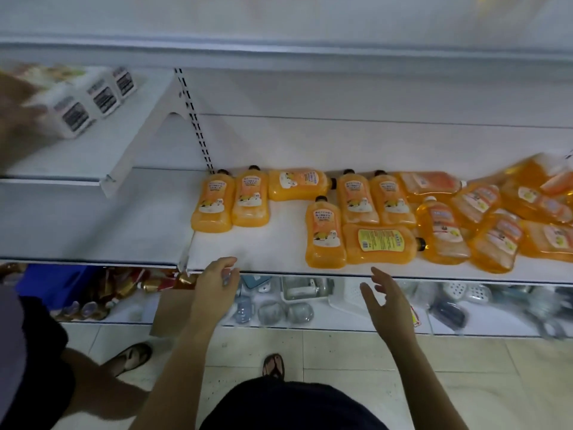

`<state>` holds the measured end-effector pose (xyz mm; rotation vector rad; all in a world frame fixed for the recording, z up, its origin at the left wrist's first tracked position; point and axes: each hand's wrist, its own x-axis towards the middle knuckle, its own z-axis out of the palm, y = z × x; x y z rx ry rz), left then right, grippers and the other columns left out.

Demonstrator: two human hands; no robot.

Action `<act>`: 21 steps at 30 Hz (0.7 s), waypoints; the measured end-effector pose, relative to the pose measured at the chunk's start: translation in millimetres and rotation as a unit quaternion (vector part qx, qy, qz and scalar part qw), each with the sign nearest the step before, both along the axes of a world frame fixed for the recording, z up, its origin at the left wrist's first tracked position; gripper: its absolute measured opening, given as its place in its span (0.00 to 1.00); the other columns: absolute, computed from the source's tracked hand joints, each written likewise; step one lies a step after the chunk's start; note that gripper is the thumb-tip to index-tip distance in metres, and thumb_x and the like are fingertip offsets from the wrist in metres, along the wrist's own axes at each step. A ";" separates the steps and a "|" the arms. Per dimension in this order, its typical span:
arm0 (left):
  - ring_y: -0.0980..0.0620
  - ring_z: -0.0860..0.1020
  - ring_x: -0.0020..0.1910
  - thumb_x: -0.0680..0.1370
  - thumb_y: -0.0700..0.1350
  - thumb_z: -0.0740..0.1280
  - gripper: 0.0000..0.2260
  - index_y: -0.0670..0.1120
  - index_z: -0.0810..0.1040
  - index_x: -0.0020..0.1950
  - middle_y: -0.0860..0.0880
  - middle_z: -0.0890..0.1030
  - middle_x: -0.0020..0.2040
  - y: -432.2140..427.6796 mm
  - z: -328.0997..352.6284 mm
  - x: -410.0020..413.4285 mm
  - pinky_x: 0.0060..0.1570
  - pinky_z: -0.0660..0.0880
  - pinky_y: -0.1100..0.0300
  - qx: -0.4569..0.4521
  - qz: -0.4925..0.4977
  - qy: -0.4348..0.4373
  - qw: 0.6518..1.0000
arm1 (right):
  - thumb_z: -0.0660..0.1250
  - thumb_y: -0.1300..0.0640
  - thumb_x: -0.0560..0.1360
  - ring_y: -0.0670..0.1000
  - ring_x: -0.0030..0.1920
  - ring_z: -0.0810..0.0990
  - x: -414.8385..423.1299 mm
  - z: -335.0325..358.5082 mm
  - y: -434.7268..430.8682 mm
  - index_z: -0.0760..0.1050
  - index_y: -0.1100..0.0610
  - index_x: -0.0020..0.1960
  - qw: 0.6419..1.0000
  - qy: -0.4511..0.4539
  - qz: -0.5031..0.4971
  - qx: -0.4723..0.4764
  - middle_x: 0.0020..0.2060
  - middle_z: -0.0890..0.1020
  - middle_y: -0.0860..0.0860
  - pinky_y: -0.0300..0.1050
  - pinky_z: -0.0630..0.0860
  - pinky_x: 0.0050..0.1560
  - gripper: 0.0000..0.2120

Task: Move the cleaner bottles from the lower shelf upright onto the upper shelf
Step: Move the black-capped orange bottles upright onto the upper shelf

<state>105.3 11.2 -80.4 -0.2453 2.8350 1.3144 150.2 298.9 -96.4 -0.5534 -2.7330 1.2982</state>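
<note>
Several orange cleaner bottles lie flat on the white lower shelf [248, 256]. Two lie side by side at the left [212, 201], one lies crosswise behind [297, 184], and one nearest the front edge [325, 232] has another crosswise beside it [379, 243]. A loose heap [496, 218] fills the right. The upper shelf [279, 54] runs across the top, with no bottles visible on it. My left hand [214, 285] hovers at the shelf's front edge, fingers loosely curled, holding nothing. My right hand [387, 301] is spread open below the edge, short of the nearest bottle.
Another person stands at the left, an arm [15, 119] reaching to white boxes [83, 100] on a tilted side shelf [93, 156]. A slotted upright [195, 119] divides the bays. Below are shelves of plastic wares [297, 305] and packets [124, 287]. My feet stand on a tiled floor [465, 383].
</note>
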 end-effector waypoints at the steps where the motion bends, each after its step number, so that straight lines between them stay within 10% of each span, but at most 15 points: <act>1: 0.48 0.76 0.57 0.79 0.40 0.61 0.13 0.40 0.74 0.63 0.43 0.78 0.60 -4.3 -6.9 -3.2 0.53 0.68 0.65 -0.003 0.010 -0.014 1.000 | 0.65 0.53 0.76 0.51 0.57 0.75 -1.5 -4.0 -2.1 0.68 0.55 0.68 1.000 -0.009 -0.013 -0.001 0.60 0.77 0.53 0.42 0.69 0.53 0.21; 12: 0.40 0.69 0.64 0.77 0.42 0.66 0.19 0.41 0.69 0.66 0.38 0.70 0.65 -37.3 -21.6 -80.0 0.59 0.68 0.53 -0.056 0.071 0.021 0.996 | 0.68 0.57 0.74 0.60 0.62 0.72 -62.4 7.2 -48.3 0.71 0.59 0.65 0.998 0.037 -0.013 0.058 0.62 0.74 0.59 0.57 0.72 0.58 0.21; 21: 0.38 0.53 0.74 0.76 0.61 0.55 0.32 0.48 0.55 0.76 0.39 0.52 0.76 -39.5 -24.0 -128.8 0.70 0.54 0.45 -0.184 0.036 -0.063 0.980 | 0.64 0.43 0.73 0.63 0.67 0.60 -106.0 5.8 -75.7 0.61 0.47 0.70 0.970 -0.113 0.083 0.197 0.70 0.62 0.53 0.58 0.61 0.66 0.28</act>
